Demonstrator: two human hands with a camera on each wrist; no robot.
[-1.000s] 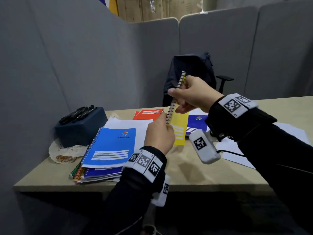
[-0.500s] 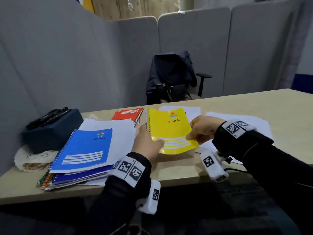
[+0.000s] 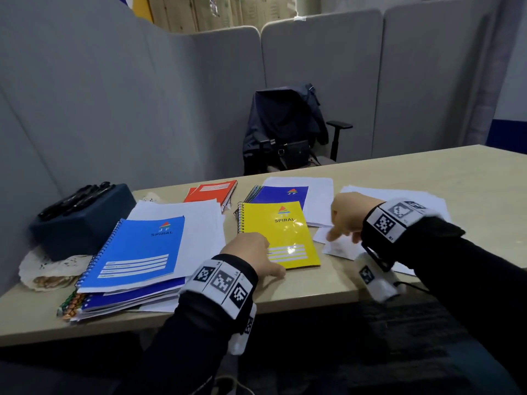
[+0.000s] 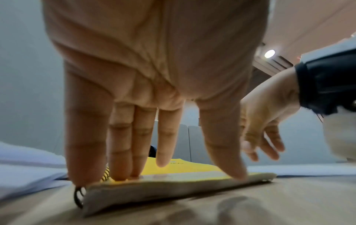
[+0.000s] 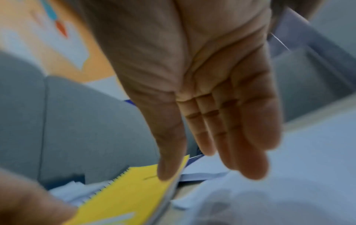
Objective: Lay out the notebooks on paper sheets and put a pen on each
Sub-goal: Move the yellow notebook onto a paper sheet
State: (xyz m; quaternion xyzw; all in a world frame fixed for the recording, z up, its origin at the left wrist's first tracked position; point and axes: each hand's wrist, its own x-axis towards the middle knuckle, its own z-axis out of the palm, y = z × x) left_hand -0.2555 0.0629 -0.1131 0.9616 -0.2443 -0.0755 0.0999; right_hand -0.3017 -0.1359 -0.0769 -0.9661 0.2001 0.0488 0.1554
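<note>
A yellow spiral notebook lies flat on the bare table, its top edge overlapping a dark blue notebook that rests on a paper sheet. My left hand presses the yellow notebook's near corner with straight fingers. My right hand hovers open just right of the yellow notebook, over white paper sheets. A light blue notebook tops a stack on paper at the left. A red notebook lies behind. Black pens rest on a dark box.
Grey partition panels wall the table's left and back. An office chair with a dark jacket stands behind the table. A doily lies under the box. The table's right part is bare wood.
The yellow notebook, held upright a second ago, has come down flat onto the table. My right hand let go and moved right onto the sheets; my left hand now presses the cover.
</note>
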